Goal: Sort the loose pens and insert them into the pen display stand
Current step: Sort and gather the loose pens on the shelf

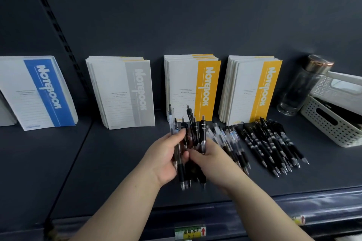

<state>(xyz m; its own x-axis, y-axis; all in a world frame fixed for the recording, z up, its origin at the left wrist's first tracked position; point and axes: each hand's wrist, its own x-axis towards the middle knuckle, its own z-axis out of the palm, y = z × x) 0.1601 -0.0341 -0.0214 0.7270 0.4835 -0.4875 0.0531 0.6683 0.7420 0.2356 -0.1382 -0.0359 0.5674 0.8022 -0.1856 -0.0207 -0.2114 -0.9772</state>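
A bunch of several black and clear pens [193, 135] stands upright above the dark shelf, tips down. My left hand [166, 159] grips the bunch from the left, thumb across the barrels. My right hand [212, 159] holds the same bunch from the right, fingers curled round the pens at mid-barrel. To the right, a row of clear-barrelled pens [230, 143] and a row of black pens [274, 146] lie side by side on the shelf [117, 162]. No pen display stand is visible.
Stacks of notebooks lean on the back wall: blue [42, 92], grey [125, 92], and two yellow [193, 86] [252, 88]. A glass bottle [301, 88] and white perforated baskets [333, 123] stand at the right. A price label [190, 232] sits on the shelf's front edge.
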